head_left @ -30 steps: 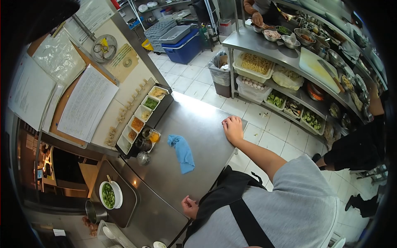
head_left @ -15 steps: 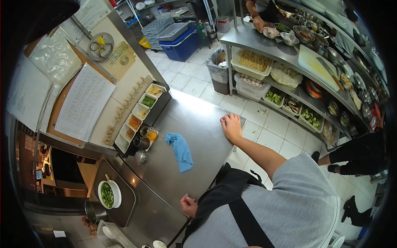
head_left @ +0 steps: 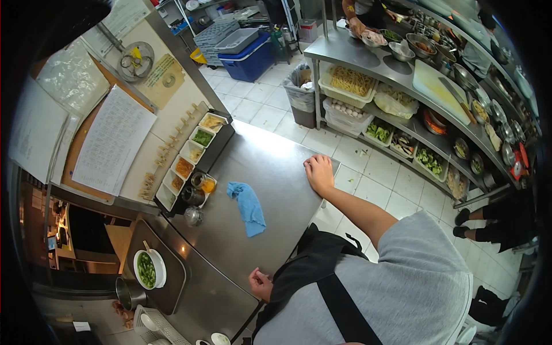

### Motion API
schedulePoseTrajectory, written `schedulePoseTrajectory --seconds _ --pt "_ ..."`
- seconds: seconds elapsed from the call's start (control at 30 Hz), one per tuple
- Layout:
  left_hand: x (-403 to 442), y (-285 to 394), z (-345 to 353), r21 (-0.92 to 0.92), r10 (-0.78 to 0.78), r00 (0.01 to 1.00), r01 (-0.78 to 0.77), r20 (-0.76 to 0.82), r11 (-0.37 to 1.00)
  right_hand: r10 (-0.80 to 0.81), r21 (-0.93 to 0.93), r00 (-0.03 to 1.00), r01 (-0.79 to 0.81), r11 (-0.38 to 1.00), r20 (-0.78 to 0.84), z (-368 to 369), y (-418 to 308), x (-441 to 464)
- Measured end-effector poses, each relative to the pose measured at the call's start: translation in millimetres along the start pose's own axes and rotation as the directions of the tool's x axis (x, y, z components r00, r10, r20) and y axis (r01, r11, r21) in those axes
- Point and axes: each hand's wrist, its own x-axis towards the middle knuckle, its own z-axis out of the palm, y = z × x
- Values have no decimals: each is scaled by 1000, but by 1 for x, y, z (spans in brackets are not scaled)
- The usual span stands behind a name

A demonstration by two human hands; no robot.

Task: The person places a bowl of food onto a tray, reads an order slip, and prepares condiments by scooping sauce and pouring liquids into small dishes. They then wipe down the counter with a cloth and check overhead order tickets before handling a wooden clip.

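My right hand (head_left: 318, 173) rests palm down on the right edge of the steel table (head_left: 276, 172), its fingers lying on the metal and holding nothing. My left hand (head_left: 261, 285) is low in front of the black apron (head_left: 305, 253), by the table's near edge. Its fingers are curled in loosely, and nothing shows in them. A crumpled blue cloth (head_left: 247, 209) lies on the table between the two hands, touched by neither. Beyond it are a jar of orange sauce (head_left: 204, 183), a dark jar (head_left: 193, 196) and a clear round container (head_left: 193, 216).
Small topping tubs (head_left: 202, 137) line the wall side. On a brown tray (head_left: 179, 282) stands a white bowl of chopped greens (head_left: 148, 269). Across the tiled floor, a prep counter (head_left: 345, 53) holds bowls and a cutting board (head_left: 440, 92). A co-worker's hand (head_left: 357, 26) is at a bowl there.
My hands and the cloth stay put while the view shifts slightly. At the right, other people's legs have moved. The co-worker's hand at the far counter has moved a little.
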Motion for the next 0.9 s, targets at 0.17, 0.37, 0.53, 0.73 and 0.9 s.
schedulePoseTrajectory --seconds 0.17,0.37,0.53,0.73,0.9 --pt "0 -5 -2 -2 -15 1000 15 10 1000 -2 0 1000 2 1000 0 -1 -1 1" --pt "-2 4 1 26 -15 1000 16 -14 1000 2 2 1000 -2 1000 8 -2 -2 1" --pt "-1 2 1 25 5 1000 -5 -16 1000 -5 -9 1000 6 1000 5 -1 -1 1" --pt "0 0 0 0 -19 1000 19 -5 1000 9 -34 1000 -8 999 21 0 -1 1" --pt "-1 -2 0 34 -15 1000 16 -18 999 18 -26 999 -17 1000 37 -1 -1 1"
